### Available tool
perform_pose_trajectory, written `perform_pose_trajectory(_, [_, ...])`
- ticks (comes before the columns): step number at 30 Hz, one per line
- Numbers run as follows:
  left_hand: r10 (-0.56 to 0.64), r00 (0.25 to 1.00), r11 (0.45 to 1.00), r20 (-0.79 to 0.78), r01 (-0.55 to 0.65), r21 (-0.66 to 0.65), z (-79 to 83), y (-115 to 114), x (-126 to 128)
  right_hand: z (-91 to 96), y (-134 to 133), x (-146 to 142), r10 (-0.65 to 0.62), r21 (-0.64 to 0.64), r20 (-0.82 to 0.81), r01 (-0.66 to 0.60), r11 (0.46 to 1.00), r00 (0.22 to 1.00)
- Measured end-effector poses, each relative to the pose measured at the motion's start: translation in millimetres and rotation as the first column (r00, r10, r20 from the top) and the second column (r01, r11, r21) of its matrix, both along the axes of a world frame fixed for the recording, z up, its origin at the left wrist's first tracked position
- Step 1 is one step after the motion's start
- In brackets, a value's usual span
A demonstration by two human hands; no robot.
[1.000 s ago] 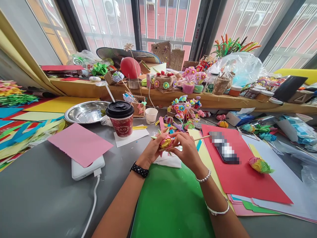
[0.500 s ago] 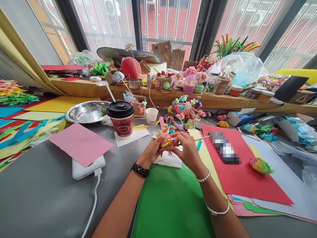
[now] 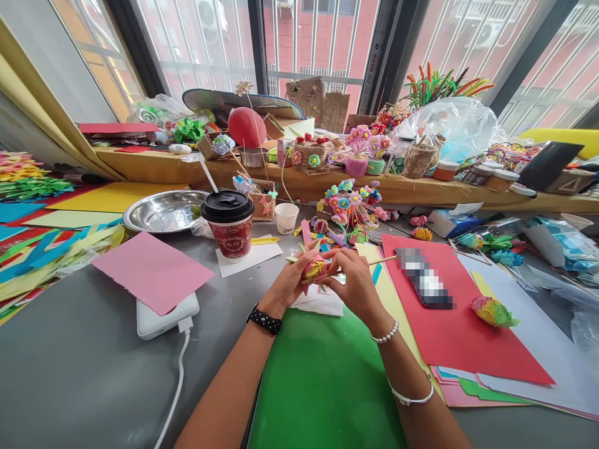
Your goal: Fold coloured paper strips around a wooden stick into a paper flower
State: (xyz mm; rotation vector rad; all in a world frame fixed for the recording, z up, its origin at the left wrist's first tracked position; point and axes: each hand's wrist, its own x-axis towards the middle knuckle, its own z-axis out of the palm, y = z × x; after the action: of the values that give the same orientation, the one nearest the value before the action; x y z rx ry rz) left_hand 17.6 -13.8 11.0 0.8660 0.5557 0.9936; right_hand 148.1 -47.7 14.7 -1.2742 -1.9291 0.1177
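Note:
Both my hands meet above the grey table, just beyond a green paper sheet (image 3: 322, 380). My left hand (image 3: 287, 280) is closed around a small folded paper flower (image 3: 313, 269) in pink, yellow and green. My right hand (image 3: 354, 280) pinches a thin wooden stick (image 3: 381, 261) that runs from the flower out to the right. A white paper scrap (image 3: 321, 304) lies right under the hands.
A lidded red coffee cup (image 3: 230, 226) stands left of the hands, with a steel bowl (image 3: 161, 211) behind it. A pink sheet (image 3: 152, 270) covers a white power bank (image 3: 163, 318). On the right, a phone (image 3: 423, 277) and a finished paper flower (image 3: 492, 310) lie on red paper (image 3: 463, 330).

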Motion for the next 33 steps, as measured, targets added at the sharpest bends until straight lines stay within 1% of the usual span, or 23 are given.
perform_pose_trajectory(11, [0.014, 1.000, 1.000, -0.023, -0.014, -0.007, -0.5, -0.7, 0.5, 0.9, -1.4, 0.1, -0.014, 0.005, 0.012, 0.014, 1.000, 1.000])
perform_pose_trajectory(14, [0.002, 1.000, 1.000, -0.021, -0.003, -0.016, -0.2, -0.5, 0.3, 0.6, -1.4, 0.2, -0.014, 0.007, 0.014, 0.014, 1.000, 1.000])
perform_pose_trajectory(21, [0.008, 1.000, 1.000, 0.004, -0.008, -0.021, -0.9, -0.8, 0.5, 0.4, -0.7, -0.1, -0.015, 0.005, 0.006, 0.015, 1.000, 1.000])
perform_pose_trajectory(25, [-0.006, 0.999, 1.000, 0.042, 0.007, -0.026, -0.6, -1.1, 0.8, 1.9, -2.0, -0.4, -0.016, 0.002, 0.000, 0.016, 1.000, 1.000])
perform_pose_trajectory(33, [-0.032, 0.998, 0.999, 0.051, 0.032, -0.006, 0.6, -1.3, 1.5, 1.8, -2.2, -0.5, -0.042, -0.021, 0.020, 0.043, 0.999, 0.999])
